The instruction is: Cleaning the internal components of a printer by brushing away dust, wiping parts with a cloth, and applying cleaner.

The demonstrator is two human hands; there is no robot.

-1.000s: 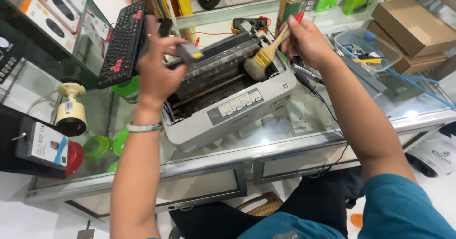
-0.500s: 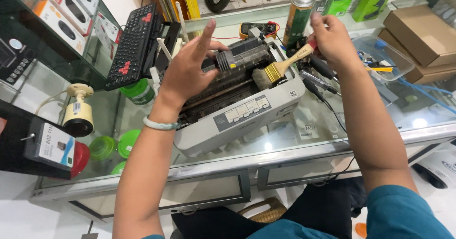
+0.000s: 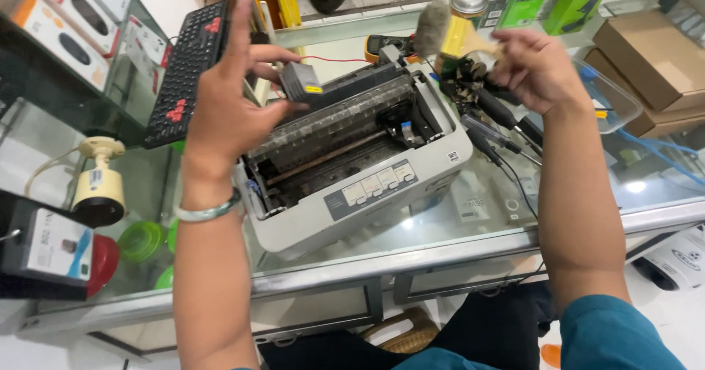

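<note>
You're working in a cluttered repair shop, standing over a glass-topped desk (image 3: 411, 249) with boxed goods on the shelves to your left and cardboard boxes (image 3: 646, 61) off to the right. The grey printer (image 3: 352, 171) is sitting open in the middle of the glass, its lid off and the dusty roller and carriage exposed. Now here's the change: a second ago your paintbrush (image 3: 448, 36) was down on the printer's back edge, and you're now lifting it clear, bristles swinging up and left above the machine. Your right hand (image 3: 536, 69) is closing around the wooden handle, fingers curled tight. Your left hand (image 3: 228, 102) is rising too, palm spread and forefinger pointing up, while thumb and fingertips are pinching a small dark cartridge with a yellow label (image 3: 301, 83), held just over the printer's rear left corner. That reads as a pause between sweeps rather than a finish, since grime is showing inside. Beside you, a black keyboard (image 3: 183, 61) is leaning upright, a small white camera (image 3: 99, 186) is standing on the left, and screwdrivers (image 3: 492, 120) are lying just right of the printer.
</note>
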